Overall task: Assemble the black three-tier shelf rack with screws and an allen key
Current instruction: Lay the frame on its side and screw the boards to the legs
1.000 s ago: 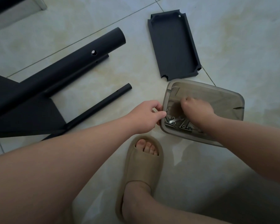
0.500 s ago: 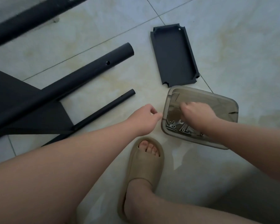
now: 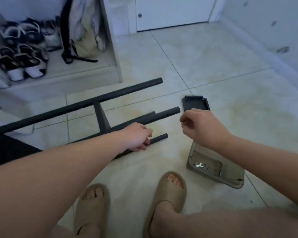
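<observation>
Right hand [image 3: 205, 126] pinches screw [image 3: 183, 123] in fingertip grip — left hand [image 3: 136, 138] grips tube [image 3: 159, 137].

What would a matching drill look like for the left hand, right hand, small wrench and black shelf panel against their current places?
Things:
1 left hand
2 right hand
3 small wrench
4 black shelf panel

Places:
A in the translucent tray
B flat on the floor
C gripping the thin black tube
D raised, pinching a small shiny part

Pairs: 1-C, 2-D, 3-A, 4-B
</observation>
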`<state>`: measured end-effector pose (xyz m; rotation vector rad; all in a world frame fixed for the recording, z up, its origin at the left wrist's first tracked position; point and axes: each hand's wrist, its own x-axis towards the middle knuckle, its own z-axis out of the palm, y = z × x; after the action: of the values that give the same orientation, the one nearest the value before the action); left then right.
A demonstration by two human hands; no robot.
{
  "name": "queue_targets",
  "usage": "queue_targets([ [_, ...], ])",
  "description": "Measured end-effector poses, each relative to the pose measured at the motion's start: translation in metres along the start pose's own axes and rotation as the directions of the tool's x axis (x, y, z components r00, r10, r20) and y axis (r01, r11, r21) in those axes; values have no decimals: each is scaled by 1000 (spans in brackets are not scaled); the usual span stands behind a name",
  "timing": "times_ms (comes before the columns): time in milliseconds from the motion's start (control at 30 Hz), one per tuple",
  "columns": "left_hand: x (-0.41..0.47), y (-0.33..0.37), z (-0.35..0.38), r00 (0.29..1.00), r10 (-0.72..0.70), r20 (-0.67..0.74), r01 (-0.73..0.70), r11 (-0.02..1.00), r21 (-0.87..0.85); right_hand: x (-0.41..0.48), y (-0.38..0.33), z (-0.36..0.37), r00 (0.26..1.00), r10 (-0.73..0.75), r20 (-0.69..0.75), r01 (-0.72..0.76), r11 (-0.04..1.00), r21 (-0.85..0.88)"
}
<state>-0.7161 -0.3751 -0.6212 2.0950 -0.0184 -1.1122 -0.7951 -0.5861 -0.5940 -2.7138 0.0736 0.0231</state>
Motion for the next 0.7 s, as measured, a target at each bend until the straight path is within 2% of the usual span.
queue_targets([
  [100, -37, -8, -36, 999, -49, -18, 40, 938, -345, 5, -66, -21, 996, -81, -43, 84, 994, 73],
  [200, -68, -17, -66, 996, -19, 86, 71, 746, -662, 9, -128, -25, 985, -170, -44, 174, 977, 127],
  [267, -83, -24, -83, 992, 37, 122, 73, 622, -780, 10, -164, -20, 973, -230, -31, 232, 957, 172],
  [367, -99, -38, -103, 989, 85, 125, 63, 518, -853, 14, -205, -4, 951, -309, 14, 301, 935, 185],
  [533, -104, -63, -132, 992, 53, 113, 77, 452, -889, 34, -237, 22, 939, -340, 57, 322, 923, 210],
  [633, -95, -79, -147, 995, -84, 60, 92, 457, -885, 53, -236, 35, 962, -271, 42, 257, 944, 206],
  [700, -86, -89, -152, 985, -171, -3, 90, 535, -840, 67, -227, 45, 969, -211, 129, 191, 970, 152],
])
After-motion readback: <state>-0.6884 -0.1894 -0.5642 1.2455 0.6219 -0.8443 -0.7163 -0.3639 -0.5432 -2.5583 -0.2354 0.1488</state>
